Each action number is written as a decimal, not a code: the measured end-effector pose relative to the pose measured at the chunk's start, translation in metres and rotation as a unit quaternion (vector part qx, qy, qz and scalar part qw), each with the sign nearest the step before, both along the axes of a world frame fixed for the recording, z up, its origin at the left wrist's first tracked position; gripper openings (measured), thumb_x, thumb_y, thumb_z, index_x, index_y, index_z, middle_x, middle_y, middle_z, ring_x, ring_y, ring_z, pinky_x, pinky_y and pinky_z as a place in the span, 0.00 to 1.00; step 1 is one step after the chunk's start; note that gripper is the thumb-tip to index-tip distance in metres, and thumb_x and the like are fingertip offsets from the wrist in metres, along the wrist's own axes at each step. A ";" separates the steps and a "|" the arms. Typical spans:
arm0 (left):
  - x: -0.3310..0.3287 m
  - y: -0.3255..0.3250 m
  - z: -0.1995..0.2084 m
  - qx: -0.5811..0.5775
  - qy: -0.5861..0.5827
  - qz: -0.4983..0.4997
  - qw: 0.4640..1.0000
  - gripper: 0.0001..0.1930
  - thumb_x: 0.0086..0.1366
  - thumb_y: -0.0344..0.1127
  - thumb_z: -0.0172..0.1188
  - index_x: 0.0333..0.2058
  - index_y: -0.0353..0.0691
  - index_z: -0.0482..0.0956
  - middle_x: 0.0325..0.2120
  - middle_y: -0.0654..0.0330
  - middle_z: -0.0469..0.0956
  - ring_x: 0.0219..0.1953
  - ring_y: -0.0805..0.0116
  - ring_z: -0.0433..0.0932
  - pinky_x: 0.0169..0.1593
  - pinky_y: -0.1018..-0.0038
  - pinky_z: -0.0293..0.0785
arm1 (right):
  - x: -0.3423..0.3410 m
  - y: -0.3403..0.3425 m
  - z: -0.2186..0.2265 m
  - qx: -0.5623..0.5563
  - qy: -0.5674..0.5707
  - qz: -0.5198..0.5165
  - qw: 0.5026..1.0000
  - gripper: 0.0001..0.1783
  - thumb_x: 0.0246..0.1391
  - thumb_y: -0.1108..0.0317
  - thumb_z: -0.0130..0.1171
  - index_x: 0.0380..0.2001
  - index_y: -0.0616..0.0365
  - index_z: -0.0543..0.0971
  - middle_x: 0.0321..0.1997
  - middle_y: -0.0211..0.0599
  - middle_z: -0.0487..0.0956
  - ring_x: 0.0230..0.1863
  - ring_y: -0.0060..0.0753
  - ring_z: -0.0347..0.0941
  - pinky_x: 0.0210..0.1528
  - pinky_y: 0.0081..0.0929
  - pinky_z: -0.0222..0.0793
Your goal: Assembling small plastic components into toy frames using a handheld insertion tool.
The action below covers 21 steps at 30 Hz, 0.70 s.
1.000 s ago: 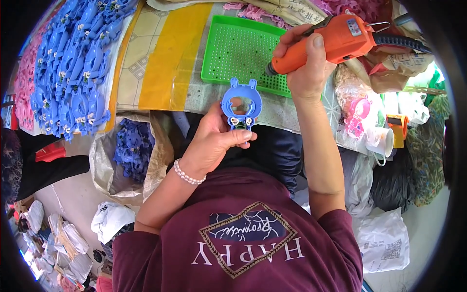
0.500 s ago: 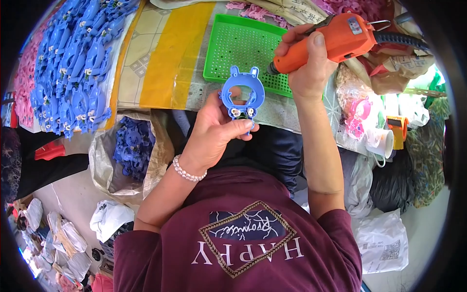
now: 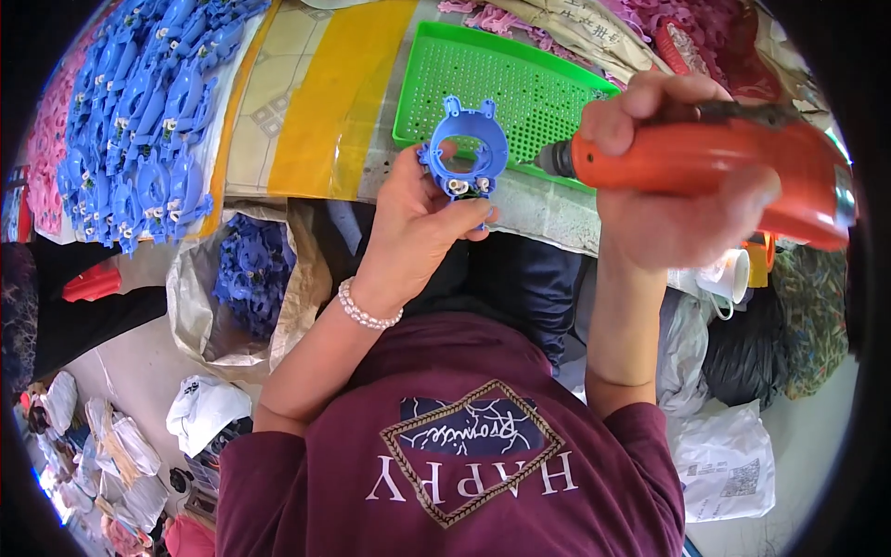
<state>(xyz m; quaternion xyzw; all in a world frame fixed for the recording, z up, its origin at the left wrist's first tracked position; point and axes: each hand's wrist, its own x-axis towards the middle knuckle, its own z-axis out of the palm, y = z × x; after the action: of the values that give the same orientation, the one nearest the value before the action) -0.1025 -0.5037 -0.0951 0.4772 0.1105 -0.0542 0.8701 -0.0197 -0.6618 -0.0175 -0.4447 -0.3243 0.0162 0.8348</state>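
Observation:
My left hand [image 3: 406, 227] is closed round the lower end of a blue plastic ring-shaped part [image 3: 496, 137] with two small ears on top. Small white pieces sit at its base beside my thumb. In my right hand [image 3: 654, 223] is an orange-red electric screwdriver [image 3: 687, 156], lying almost level. Its dark tip points left toward the blue part, with a gap between them. Behind both hands a shallow green perforated tray [image 3: 406, 104] rests on the table.
Many similar blue parts [image 3: 139, 111] are heaped at the left, with pink parts [image 3: 45, 186] beyond. Below the table edge stands an open sack [image 3: 190, 302] of dark blue pieces. A white cup [image 3: 736, 276] is at the right, near a black bag [image 3: 747, 348].
My right hand has brought the screwdriver down and to the right, turning it more level. The blue part has tilted slightly and risen a little in my left hand.

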 end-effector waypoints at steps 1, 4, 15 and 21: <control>0.000 0.000 0.000 -0.012 0.005 -0.001 1.000 0.26 0.55 0.21 0.59 0.52 0.34 0.59 0.37 0.55 0.74 0.34 0.66 0.80 0.32 0.75 0.79 | -0.003 -0.001 0.000 -0.010 -0.005 0.019 1.000 0.40 0.45 0.29 0.49 0.50 0.51 0.71 0.39 0.37 0.72 0.31 0.31 0.66 0.36 0.31 0.62; -0.002 -0.003 0.000 -0.041 0.014 -0.003 0.999 0.25 0.56 0.20 0.59 0.51 0.35 0.59 0.37 0.55 0.75 0.34 0.66 0.80 0.32 0.75 0.79 | -0.011 -0.002 0.000 -0.032 0.005 0.006 0.999 0.41 0.45 0.28 0.50 0.50 0.51 0.70 0.39 0.38 0.72 0.30 0.31 0.67 0.35 0.31 0.63; -0.006 -0.006 -0.001 -0.070 0.018 -0.004 0.997 0.25 0.56 0.20 0.59 0.51 0.36 0.60 0.37 0.56 0.75 0.34 0.65 0.80 0.32 0.76 0.79 | -0.029 0.013 -0.003 -0.144 0.039 -0.071 0.986 0.43 0.43 0.26 0.53 0.50 0.51 0.70 0.39 0.40 0.74 0.29 0.33 0.69 0.34 0.32 0.65; -0.007 -0.006 -0.001 -0.077 0.036 -0.021 0.996 0.25 0.56 0.20 0.59 0.51 0.37 0.61 0.37 0.56 0.76 0.34 0.64 0.81 0.32 0.74 0.79 | -0.030 0.017 -0.008 -0.050 0.040 -0.028 0.998 0.39 0.47 0.35 0.55 0.47 0.60 0.66 0.35 0.40 0.72 0.29 0.29 0.69 0.32 0.29 0.67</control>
<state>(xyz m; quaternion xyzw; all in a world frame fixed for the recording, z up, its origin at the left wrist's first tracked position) -0.1097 -0.5096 -0.0965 0.4086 0.1277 -0.0977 0.8984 -0.0495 -0.6450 -0.0256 -0.4940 -0.2769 0.0264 0.8238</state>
